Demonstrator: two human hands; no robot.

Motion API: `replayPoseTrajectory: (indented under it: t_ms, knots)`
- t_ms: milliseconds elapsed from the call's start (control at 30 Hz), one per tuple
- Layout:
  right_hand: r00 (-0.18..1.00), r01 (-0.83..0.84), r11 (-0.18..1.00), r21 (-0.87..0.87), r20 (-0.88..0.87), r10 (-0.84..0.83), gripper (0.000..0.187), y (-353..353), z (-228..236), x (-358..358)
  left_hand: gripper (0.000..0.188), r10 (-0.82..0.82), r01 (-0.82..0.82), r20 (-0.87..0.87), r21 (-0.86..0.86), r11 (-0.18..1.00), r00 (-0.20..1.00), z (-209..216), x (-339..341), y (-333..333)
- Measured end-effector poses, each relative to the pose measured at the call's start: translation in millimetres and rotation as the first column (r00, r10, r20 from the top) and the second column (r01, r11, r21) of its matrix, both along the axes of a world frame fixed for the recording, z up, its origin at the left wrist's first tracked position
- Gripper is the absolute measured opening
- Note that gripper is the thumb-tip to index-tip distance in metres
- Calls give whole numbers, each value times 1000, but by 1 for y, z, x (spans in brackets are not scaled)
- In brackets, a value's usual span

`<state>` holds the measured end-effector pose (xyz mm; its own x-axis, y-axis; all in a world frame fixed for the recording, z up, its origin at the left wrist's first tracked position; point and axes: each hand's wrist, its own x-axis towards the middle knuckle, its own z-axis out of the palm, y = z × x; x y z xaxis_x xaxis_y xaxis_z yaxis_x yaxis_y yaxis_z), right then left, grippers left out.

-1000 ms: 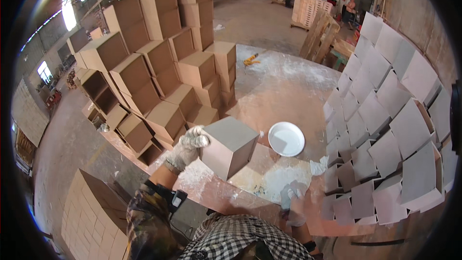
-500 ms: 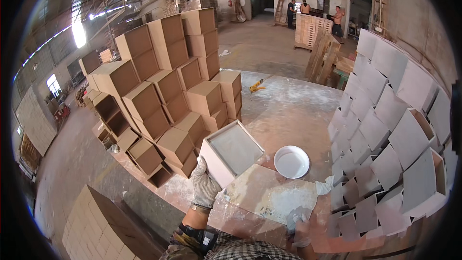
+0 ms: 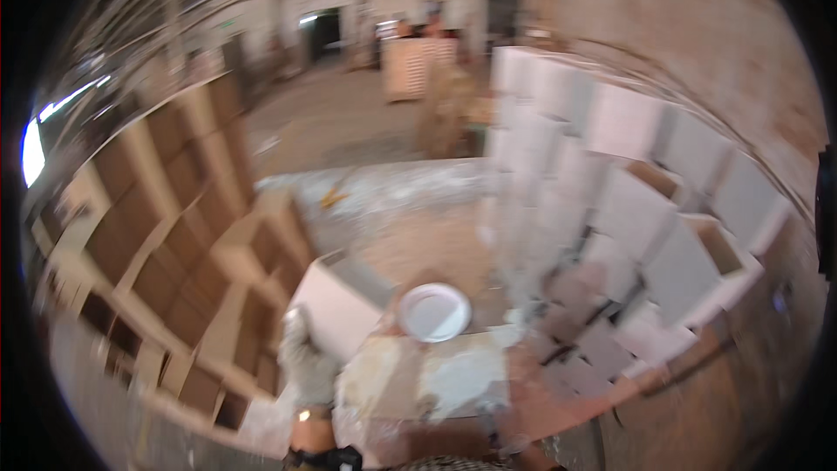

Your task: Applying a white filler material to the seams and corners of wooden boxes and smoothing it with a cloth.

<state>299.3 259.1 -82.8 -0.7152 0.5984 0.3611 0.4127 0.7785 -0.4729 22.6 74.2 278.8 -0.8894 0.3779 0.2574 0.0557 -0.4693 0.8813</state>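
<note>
My left hand point(image 3: 305, 358), in a pale knitted glove, grips the near left side of a white-coated box point(image 3: 336, 310). The box is tilted, its greyish recessed face turned up and to the right. Just right of it stands a round white bowl point(image 3: 435, 313) with whitish contents. My right hand point(image 3: 499, 427) is low at the near edge of the table, smeared by motion, so its fingers cannot be made out. Beneath the box and bowl lies a stained board point(image 3: 392, 375).
Bare brown boxes point(image 3: 187, 296) are stacked high on the left. White-coated boxes point(image 3: 628, 122) form a tall stack on the right. A small yellow object point(image 3: 332, 199) lies toward the table's far end. Beyond are a pallet-like wooden stack point(image 3: 408, 70) and blurred people.
The whole view has swung to the right, blurring it and bringing more of the white stack in. My left hand stays on the box; my right hand remains low near the table edge.
</note>
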Motion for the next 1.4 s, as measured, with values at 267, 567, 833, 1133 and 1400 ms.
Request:
replayPoseTrajectory:
  t_ms: [267,567,833,1133,1400]
  knots:
    - [793,-63,211,-975,-178,-582,25,-58,143,-30,27,-126,100,-363,-89,991,923,43,-30,25]
    - [907,178,870,-460,-267,-326,20,-44,90,-11,19,-239,-74,-917,-227,971,-319,175,1,86]
    - [766,-225,342,-912,-383,-517,16,-13,124,-8,24,-185,18,-877,-215,976,-443,264,71,173]
    - [767,211,895,-393,-501,-401,18,14,79,34,30,-354,-172,-832,-310,935,-428,294,137,276]
    - [736,-128,567,-813,-461,-496,18,12,121,60,26,-284,-6,-823,-323,946,-492,297,176,303]
